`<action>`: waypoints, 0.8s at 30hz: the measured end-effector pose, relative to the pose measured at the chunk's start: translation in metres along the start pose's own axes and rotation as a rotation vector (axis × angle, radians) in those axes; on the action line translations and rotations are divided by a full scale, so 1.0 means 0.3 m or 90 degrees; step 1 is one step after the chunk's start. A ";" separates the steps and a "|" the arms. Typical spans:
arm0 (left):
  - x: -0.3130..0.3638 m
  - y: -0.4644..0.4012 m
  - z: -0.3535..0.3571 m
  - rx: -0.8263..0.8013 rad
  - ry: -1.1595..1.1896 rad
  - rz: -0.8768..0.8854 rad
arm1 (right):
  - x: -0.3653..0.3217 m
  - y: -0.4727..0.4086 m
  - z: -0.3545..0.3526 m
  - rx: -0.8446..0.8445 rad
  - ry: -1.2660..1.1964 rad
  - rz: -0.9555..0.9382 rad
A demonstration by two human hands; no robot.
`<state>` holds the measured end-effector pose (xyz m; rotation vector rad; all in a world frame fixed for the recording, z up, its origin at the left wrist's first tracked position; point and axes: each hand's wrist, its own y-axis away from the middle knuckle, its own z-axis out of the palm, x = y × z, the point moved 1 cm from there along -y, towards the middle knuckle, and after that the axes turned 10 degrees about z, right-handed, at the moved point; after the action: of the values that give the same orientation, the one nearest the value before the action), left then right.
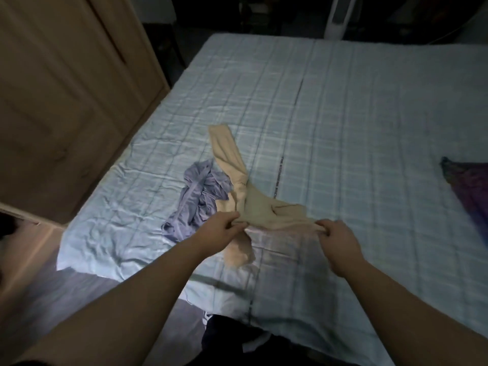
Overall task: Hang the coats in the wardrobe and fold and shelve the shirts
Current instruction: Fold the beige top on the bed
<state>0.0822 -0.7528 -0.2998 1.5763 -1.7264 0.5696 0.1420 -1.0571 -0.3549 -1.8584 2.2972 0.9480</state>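
Note:
A beige shirt (pixel 261 207) is lifted just above the bed, stretched between both hands. My left hand (pixel 224 228) pinches its left edge and my right hand (pixel 338 241) grips its right edge. One long sleeve trails away across the bed toward the far left, and a fold hangs down under my left hand. A crumpled lavender shirt (pixel 200 196) lies on the bed right beside the beige one, to its left. The wooden wardrobe (pixel 66 101) stands along the left side of the bed with its doors closed.
The bed (pixel 343 114) has a pale blue plaid sheet, wrinkled at the near left corner. A purple garment (pixel 470 191) lies at the right edge. A white upright fan (pixel 335 17) stands beyond the bed's far end. The room is dim.

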 end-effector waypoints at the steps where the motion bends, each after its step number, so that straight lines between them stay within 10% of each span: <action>1: 0.025 -0.003 -0.014 0.014 0.046 0.001 | -0.043 0.019 -0.015 0.018 -0.022 -0.034; 9: 0.175 0.021 -0.178 0.081 0.372 -0.027 | -0.423 0.322 -0.097 0.044 -0.187 -0.458; 17: 0.232 0.150 -0.351 0.120 0.461 -0.027 | -0.495 0.577 -0.004 -0.102 -0.172 -0.326; 24: 0.271 0.268 -0.496 0.098 0.338 -0.006 | -0.659 0.685 -0.011 0.029 -0.353 -0.196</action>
<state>0.0356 -0.6845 -0.1312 1.3701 -1.2966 1.0315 0.0145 -0.8659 -0.1860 -1.6012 1.6472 1.1640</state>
